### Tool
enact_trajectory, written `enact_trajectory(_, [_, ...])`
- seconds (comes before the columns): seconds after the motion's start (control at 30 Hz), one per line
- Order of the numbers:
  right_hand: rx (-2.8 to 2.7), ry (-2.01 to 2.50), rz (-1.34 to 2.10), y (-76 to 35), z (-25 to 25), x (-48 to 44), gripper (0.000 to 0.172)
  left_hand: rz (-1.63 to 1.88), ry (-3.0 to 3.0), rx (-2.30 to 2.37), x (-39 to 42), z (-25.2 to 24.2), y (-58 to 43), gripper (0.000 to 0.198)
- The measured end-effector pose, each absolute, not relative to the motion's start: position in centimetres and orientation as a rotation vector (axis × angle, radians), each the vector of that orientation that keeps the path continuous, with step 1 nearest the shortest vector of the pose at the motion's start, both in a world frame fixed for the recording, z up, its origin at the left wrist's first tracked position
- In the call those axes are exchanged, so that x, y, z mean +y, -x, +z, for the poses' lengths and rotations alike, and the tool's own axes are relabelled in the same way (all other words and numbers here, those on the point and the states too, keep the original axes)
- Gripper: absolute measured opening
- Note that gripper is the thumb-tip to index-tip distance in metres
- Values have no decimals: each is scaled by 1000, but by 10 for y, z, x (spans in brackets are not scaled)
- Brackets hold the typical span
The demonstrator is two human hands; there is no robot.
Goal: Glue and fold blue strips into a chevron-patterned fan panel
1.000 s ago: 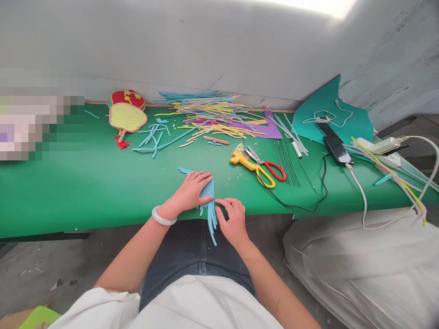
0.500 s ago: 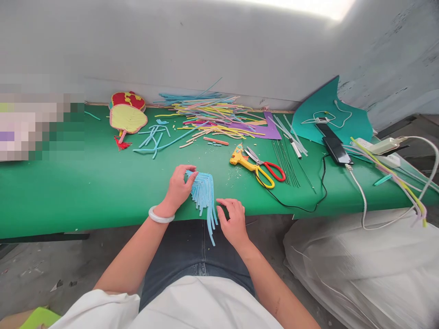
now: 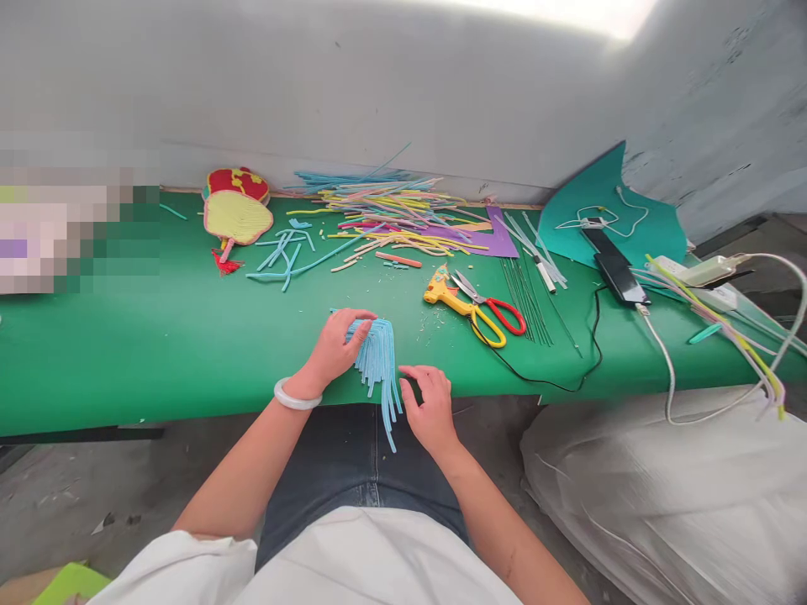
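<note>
A panel of light-blue pipe cleaners [image 3: 377,353], bent at a corner and laid side by side, lies at the front edge of the green table. Its longest ends hang over that edge. My left hand [image 3: 340,340], with a pale bangle at the wrist, rests across the panel's upper left part, fingers stretched out and thumb apart. Some blue ends stick out beyond its fingers on the far side. Just right of the hanging ends is my right hand [image 3: 429,402], its fingers and thumb apart and nothing in them.
Scissors [image 3: 488,307] lie across a yellow glue gun [image 3: 446,290], whose black cord runs right. Farther back is a heap of coloured pipe cleaners [image 3: 384,202]. Two fan-shaped pieces [image 3: 236,217] lie at left; thin wires [image 3: 526,302] and a black power bank [image 3: 621,276] at right.
My left hand has slid slightly right over the blue panel, and blue ends now show beyond its fingers. My right hand has barely moved.
</note>
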State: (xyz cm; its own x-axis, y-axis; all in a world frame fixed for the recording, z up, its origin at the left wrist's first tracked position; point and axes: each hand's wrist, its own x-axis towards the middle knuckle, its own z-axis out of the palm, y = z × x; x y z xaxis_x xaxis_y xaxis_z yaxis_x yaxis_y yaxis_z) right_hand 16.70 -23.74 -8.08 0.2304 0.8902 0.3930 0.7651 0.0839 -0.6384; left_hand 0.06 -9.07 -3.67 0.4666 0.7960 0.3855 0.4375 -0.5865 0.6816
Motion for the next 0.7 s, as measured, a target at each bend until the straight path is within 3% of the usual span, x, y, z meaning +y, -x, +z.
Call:
enact_trajectory(0.37, [-1560, 1694, 187, -166, -80, -238, 20, 469, -2392, 656, -94, -35, -3, 53])
enact_trajectory(0.7, [-1559, 1701, 183, -166, -79, -238, 20, 345, -2459, 715, -95, -37, -8, 58])
